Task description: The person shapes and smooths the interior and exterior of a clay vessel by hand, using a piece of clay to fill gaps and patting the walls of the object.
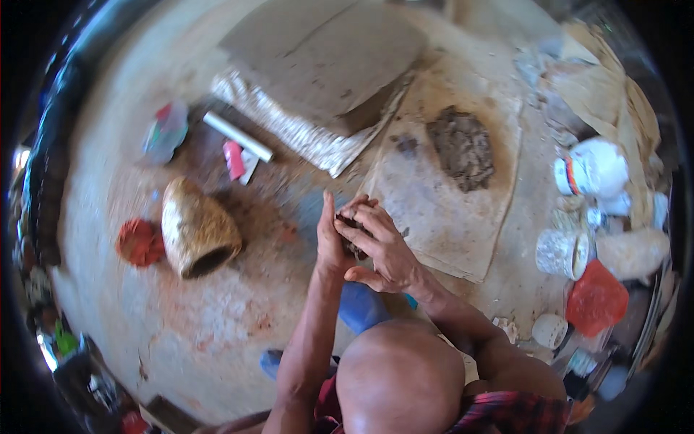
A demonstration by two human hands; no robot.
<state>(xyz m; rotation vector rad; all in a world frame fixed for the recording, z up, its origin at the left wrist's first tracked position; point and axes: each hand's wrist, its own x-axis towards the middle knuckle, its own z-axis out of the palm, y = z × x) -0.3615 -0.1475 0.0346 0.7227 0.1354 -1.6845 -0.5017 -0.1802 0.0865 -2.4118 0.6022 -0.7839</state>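
Two bare hands meet around a small lump of dark clay, gripping it between them: the left hand is raised edge-on, its palm against the clay, while the right hand curls its fingers over the other side. The clay is nearer the person than a large grey block, the landmark for everything else here.

The block sits on a crinkled silvery sheet that shows along its near edge. To the block's near right, a pale mat lies on the floor, bearing a rough patch of dark clay. Just left of the block are a white tube and a small pink item. Farther to its near left, a pale, hollow, tapered form lies on its side beside a reddish lump. Well to the block's right are a white tub, a whitish bucket and a red item.
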